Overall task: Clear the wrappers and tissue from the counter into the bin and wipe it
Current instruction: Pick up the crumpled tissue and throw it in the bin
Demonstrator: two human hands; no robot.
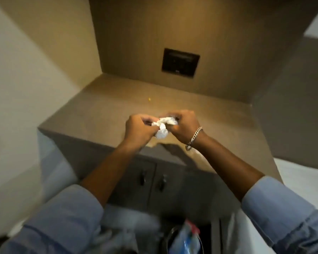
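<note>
My hands: left hand [138,129] and right hand [183,125] pinch the crumpled white tissue [162,127] between them.
Advice: ball it tight, then drop it in the bin [176,239] below.

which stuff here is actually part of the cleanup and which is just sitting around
Part of the job:
- tissue, crumpled, held by both the left hand and right hand
- counter
- bin on the floor, with a blue wrapper in it
- small yellow crumb on the counter

Just there:
- dark wall panel
- cabinet doors
- bracelet
</note>
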